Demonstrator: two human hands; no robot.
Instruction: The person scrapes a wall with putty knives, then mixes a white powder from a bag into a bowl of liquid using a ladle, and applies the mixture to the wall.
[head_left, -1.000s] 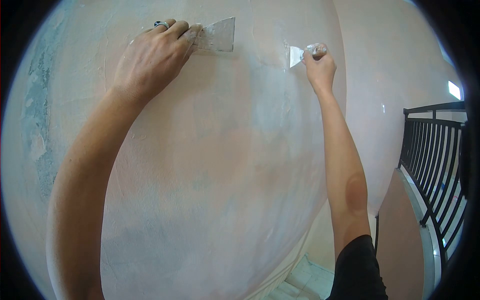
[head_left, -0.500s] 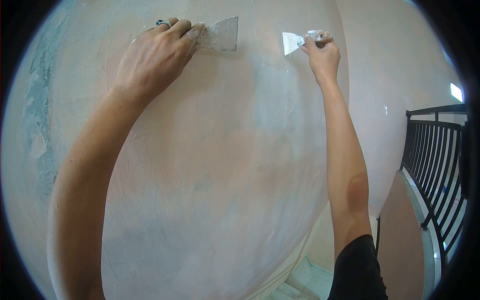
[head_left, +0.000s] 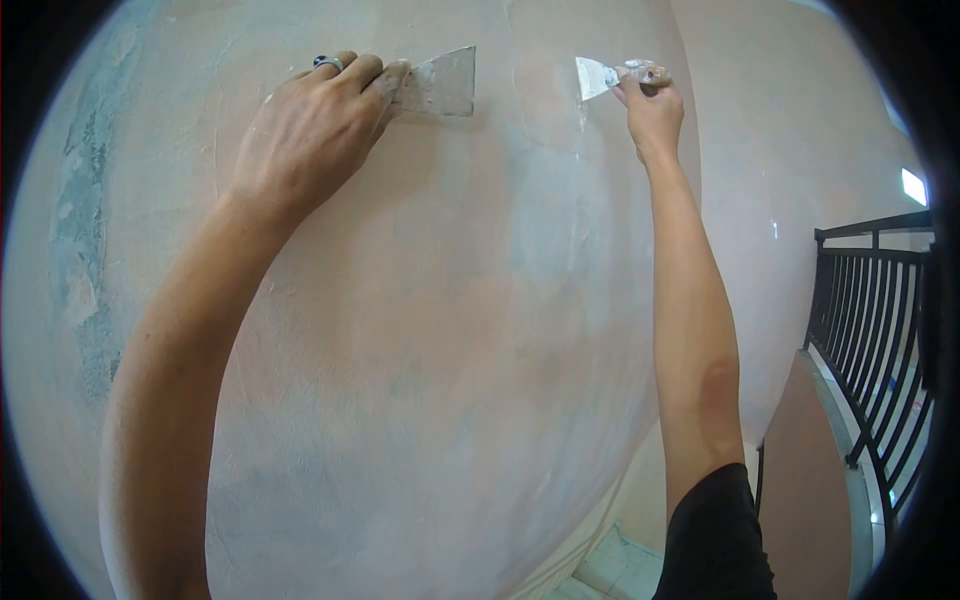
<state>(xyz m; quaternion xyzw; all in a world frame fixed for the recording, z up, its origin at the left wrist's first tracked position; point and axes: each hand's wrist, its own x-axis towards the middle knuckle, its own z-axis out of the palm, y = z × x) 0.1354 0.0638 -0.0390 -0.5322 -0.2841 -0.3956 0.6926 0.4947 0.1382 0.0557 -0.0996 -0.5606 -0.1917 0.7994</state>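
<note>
My left hand (head_left: 318, 128), with a ring on one finger, is closed around a wide putty knife (head_left: 442, 84) at the upper left. Its broad grey blade points right, close to the wall (head_left: 430, 330). At the upper right, my right hand (head_left: 655, 115) grips a smaller putty knife (head_left: 597, 78) by its smeared handle. White filler coats that blade, which points left against or very near the wall. A thin whitish streak of filler (head_left: 581, 125) runs down the wall just below it.
Rough blue-grey patching (head_left: 85, 220) runs down the wall at far left. A black metal railing (head_left: 868, 300) stands at right above a brownish panel (head_left: 805, 470). Pale tiled steps (head_left: 620, 565) lie far below. The wall bends at a corner behind my right hand.
The small putty knife has shifted slightly right and up, and a whitish streak now shows below it. My left hand and its wide knife sit slightly lower in view.
</note>
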